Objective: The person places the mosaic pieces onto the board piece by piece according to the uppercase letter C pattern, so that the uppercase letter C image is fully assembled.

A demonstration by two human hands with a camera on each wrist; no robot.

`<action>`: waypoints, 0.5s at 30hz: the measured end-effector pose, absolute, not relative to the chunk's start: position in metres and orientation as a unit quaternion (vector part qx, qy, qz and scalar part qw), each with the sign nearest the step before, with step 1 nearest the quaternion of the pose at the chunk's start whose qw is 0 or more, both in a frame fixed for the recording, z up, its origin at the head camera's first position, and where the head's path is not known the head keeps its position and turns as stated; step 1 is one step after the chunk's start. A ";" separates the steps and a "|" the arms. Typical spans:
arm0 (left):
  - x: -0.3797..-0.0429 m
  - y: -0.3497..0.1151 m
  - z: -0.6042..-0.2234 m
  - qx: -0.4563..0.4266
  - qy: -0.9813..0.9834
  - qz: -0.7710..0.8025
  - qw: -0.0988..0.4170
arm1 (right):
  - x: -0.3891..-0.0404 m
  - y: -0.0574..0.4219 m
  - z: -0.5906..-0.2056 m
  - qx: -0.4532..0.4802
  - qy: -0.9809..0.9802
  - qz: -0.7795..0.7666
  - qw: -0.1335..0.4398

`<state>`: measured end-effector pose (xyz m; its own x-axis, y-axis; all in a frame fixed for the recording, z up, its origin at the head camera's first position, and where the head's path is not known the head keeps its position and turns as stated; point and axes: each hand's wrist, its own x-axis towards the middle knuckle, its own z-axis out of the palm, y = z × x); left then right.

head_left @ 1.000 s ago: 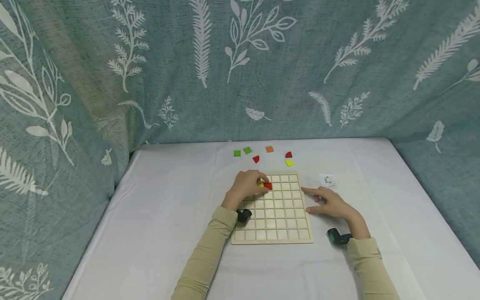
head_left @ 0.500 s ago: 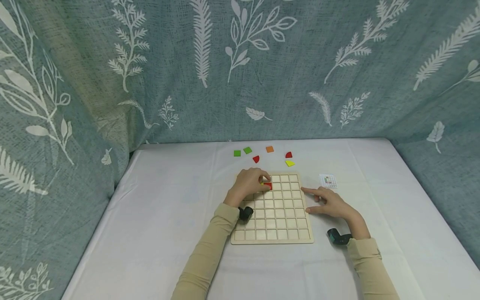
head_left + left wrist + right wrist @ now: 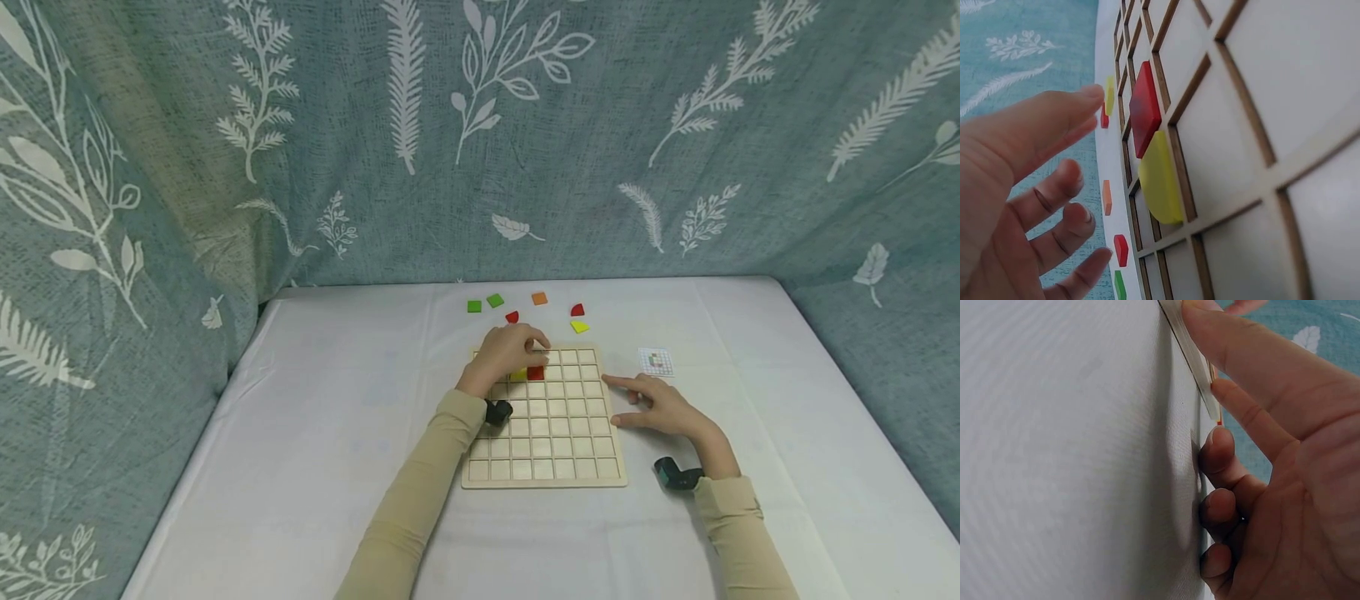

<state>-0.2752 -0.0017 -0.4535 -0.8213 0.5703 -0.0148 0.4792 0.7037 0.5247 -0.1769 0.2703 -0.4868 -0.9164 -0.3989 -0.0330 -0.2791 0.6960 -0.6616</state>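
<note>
A wooden grid board (image 3: 551, 447) lies on the white table. Over its far part hovers my left hand (image 3: 504, 350), fingers loosely bent and holding nothing. Just under that hand, a red square tile (image 3: 536, 373) and a yellow tile (image 3: 518, 376) sit side by side in neighbouring cells. The left wrist view shows the yellow tile (image 3: 1161, 181) with a rounded side, next to the red tile (image 3: 1145, 111), apart from the fingers. My right hand (image 3: 662, 407) touches the board's right edge with index finger and thumb extended; its other fingers are bent in the right wrist view.
Beyond the board lie two green tiles (image 3: 495, 300), an orange tile (image 3: 539, 298), two red rounded tiles (image 3: 577, 310) and a yellow tile (image 3: 580, 327). A small printed pattern card (image 3: 656, 362) lies to the right. A patterned curtain (image 3: 450, 208) hangs behind the table.
My left hand has let go of the tile beside the red one and moved up and slightly right, uncovering the yellow tile. The right hand stays at the board's edge.
</note>
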 end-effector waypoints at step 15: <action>-0.295 0.018 -0.449 0.298 0.924 0.228 0.077 | -0.177 0.271 -0.487 -0.181 0.916 -0.345 0.095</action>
<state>-0.2949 0.0177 -0.4493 -0.8105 0.5857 -0.0069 0.5154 0.7186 0.4669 -0.1766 0.2706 -0.4867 -0.9164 -0.3972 -0.0492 -0.2661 0.6966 -0.6663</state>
